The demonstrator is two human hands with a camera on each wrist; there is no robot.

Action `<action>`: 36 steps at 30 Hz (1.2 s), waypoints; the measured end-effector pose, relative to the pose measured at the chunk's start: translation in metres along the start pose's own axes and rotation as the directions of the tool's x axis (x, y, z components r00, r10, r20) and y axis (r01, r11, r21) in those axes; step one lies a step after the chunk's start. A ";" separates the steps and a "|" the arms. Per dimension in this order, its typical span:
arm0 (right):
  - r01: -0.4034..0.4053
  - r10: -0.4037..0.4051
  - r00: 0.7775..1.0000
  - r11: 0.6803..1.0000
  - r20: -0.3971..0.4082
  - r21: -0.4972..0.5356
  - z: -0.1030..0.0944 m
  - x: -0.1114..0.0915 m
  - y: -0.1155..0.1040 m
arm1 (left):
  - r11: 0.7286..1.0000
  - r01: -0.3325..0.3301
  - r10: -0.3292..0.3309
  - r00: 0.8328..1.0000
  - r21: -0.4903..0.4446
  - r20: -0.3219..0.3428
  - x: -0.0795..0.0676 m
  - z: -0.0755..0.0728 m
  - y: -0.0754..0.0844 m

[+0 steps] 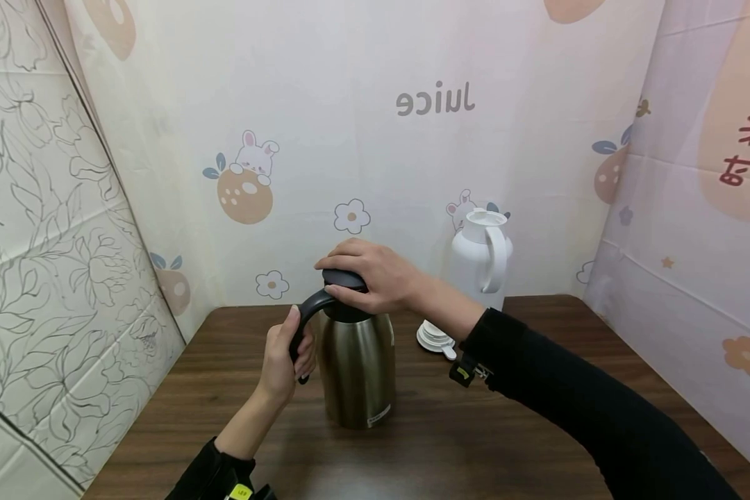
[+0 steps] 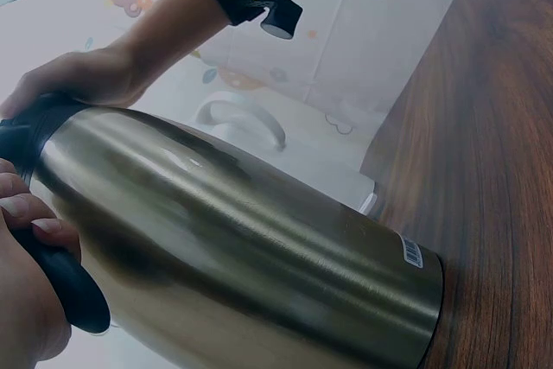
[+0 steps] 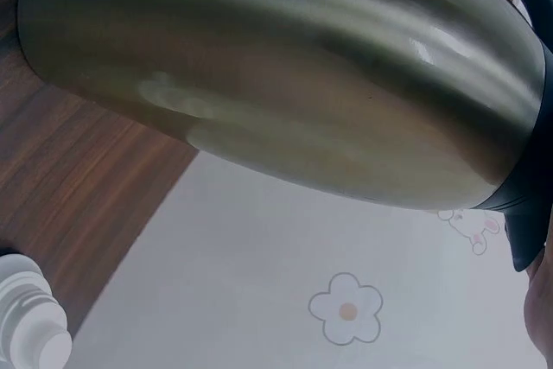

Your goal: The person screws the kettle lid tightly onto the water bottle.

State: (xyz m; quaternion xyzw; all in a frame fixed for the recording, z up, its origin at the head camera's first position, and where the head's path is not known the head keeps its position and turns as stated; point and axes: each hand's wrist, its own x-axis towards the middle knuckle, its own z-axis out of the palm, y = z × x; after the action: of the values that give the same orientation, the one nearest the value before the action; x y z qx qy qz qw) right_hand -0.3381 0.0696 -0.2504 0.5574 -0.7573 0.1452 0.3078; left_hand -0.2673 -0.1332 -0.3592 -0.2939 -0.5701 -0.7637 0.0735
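Note:
A gold-brown metal thermos jug (image 1: 357,375) with a black top stands upright on the wooden table. My left hand (image 1: 285,355) grips its curved black handle (image 1: 312,305) on the left side; in the left wrist view those fingers (image 2: 34,213) wrap the handle. From above, my right hand (image 1: 378,274) holds the round black lid (image 1: 345,280), thumb on the near side and fingers across the far side. The black spout (image 3: 525,235) shows in the right wrist view. How the lid sits in the neck is hidden by the right hand.
Behind the right forearm stands a white jug (image 1: 478,257) with its mouth uncovered. A white stopper (image 1: 436,338) lies on the table (image 1: 250,410) in front of it. Printed cloth hangs at the back and on both sides.

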 end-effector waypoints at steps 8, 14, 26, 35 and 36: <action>-0.145 0.149 0.989 0.981 0.018 -0.131 -0.001 0.002 -0.014 | 1.000 -0.011 0.011 1.000 0.016 -0.008 0.000 0.000 0.000; -0.260 0.273 0.962 0.938 0.027 -0.231 -0.001 0.006 -0.027 | 1.000 -0.009 0.009 1.000 0.022 -0.013 -0.001 -0.001 0.001; -0.276 0.305 0.950 0.918 0.060 -0.284 -0.004 0.007 -0.032 | 1.000 0.004 -0.004 1.000 0.020 -0.011 -0.001 0.000 0.001; -0.081 0.112 0.987 0.966 0.119 -0.246 -0.010 0.006 -0.011 | 1.000 0.004 -0.004 1.000 0.017 -0.006 0.000 0.000 0.000; -0.065 0.094 0.988 0.972 0.121 -0.227 -0.010 0.005 -0.009 | 1.000 0.005 -0.004 1.000 0.015 -0.005 0.000 0.000 0.000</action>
State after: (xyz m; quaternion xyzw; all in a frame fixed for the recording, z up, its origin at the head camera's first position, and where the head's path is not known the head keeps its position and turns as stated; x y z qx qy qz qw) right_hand -0.3278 0.0684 -0.2401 0.4969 -0.8092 0.0349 0.3116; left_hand -0.2675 -0.1336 -0.3594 -0.2901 -0.5764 -0.7602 0.0756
